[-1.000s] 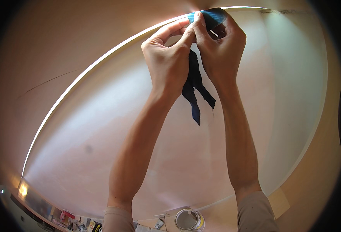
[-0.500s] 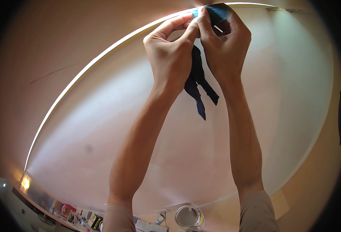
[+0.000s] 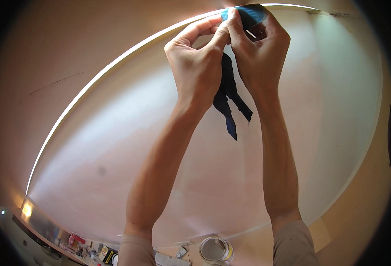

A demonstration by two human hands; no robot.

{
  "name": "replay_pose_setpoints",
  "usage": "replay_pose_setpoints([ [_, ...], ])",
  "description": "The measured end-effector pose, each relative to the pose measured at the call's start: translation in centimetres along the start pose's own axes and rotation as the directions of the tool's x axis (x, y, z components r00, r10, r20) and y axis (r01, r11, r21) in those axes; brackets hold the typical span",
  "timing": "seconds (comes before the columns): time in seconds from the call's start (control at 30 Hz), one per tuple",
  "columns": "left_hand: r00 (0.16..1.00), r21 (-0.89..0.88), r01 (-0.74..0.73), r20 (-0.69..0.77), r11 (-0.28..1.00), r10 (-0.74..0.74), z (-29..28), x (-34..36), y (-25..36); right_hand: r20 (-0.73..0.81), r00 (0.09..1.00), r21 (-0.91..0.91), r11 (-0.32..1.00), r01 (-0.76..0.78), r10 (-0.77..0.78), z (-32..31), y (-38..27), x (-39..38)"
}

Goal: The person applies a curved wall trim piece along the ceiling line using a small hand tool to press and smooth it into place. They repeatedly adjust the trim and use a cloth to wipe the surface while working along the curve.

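Note:
Both arms reach up high in front of a pale wall. My right hand [image 3: 262,55] is closed, its thumb pressing a thin, glossy blue strip [image 3: 252,17] that bends across its fingers. Close against it, my left hand [image 3: 194,60] is closed too, its fingertips at the strip's left end and its thumb meeting the right one. A dark navy cloth [image 3: 227,82] with two ragged tails dangles between the wrists, apparently from the left hand. Its upper end is hidden behind that hand, so whether it joins the blue strip cannot be seen.
A bright light strip [image 3: 89,84] curves along the wall's top edge, just behind the hands. Below stand an open round bucket [image 3: 213,249] and a cluttered surface with several small items, including a red object [image 3: 74,240]. A lit lamp [image 3: 27,208] glows at lower left.
Both hands keep their hold and have shifted only very slightly to the right in view. The hanging cloth has dropped a little lower.

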State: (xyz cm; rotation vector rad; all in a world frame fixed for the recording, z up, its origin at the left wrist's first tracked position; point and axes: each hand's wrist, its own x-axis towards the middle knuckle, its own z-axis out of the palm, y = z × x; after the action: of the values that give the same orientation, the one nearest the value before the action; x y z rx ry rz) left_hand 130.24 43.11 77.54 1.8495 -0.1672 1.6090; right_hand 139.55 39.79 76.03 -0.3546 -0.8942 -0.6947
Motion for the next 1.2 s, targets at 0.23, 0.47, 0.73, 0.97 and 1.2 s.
replay_pose_setpoints([
  [0.23, 0.999, 0.005, -0.038, -0.024, 0.999, 0.038, -0.1, -0.5, -0.6, 0.039, 0.997, -0.033, 0.998, -0.062, 0.063, -0.6, -0.1, -0.8],
  [0.47, 0.999, 0.040, -0.031, 0.007, 0.999, 0.031, 0.6, -0.3, -0.2, -0.024, 0.999, 0.026, 0.998, -0.048, 0.049, -0.7, 0.7, -0.5],
  [0.73, 0.999, 0.029, -0.039, -0.023, 0.999, 0.039, 0.5, -1.0, -0.7, -0.032, 0.998, 0.057, 0.997, -0.058, 0.059, -0.5, -0.1, -0.8],
  [0.97, 0.999, 0.035, -0.040, -0.034, 0.999, 0.041, -0.1, -1.4, -1.0, 0.028, 0.999, 0.029, 0.999, -0.046, 0.045, -0.9, -0.1, -1.7],
  [1.2, 0.998, 0.052, -0.049, 0.029, 0.997, 0.048, 0.5, -2.2, -0.8, -0.067, 0.995, -0.017, 0.997, -0.077, 0.076, -1.7, 0.2, -2.6],
])
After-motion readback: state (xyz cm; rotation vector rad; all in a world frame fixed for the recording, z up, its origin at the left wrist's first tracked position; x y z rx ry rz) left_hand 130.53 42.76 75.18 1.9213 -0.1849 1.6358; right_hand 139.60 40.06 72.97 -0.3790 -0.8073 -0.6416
